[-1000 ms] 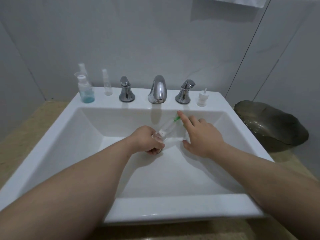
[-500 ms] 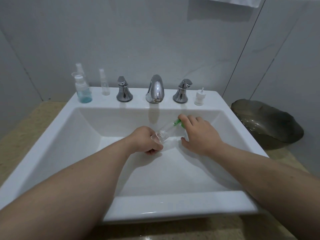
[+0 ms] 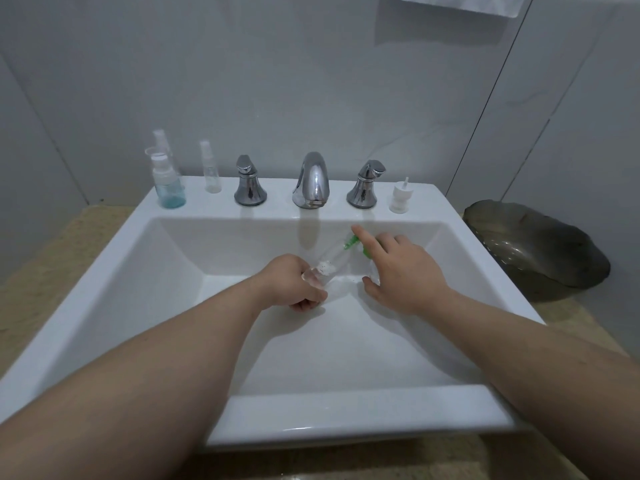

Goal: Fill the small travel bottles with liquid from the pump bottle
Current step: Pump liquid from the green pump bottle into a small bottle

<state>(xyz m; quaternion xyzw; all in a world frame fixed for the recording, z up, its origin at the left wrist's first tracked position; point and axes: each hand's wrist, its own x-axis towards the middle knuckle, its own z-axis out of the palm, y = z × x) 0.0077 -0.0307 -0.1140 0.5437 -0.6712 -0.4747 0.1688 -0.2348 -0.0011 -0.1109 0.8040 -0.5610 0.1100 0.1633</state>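
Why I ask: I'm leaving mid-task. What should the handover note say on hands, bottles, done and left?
Left hand grips a travel bottle, tilted over the sink.
Right hand holds the pump bottle, forefinger at its green head, nozzle toward the travel bottle.
Done: something white shows inside that bottle; level unclear.
Left: finish and cap it; the slim bottle on the ledge looks empty, the blue bottle beside it partly filled. White cap stands right of the taps.

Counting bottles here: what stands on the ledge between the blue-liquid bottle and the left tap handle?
One small clear spray bottle, upright and touching neither; the head view shows it.
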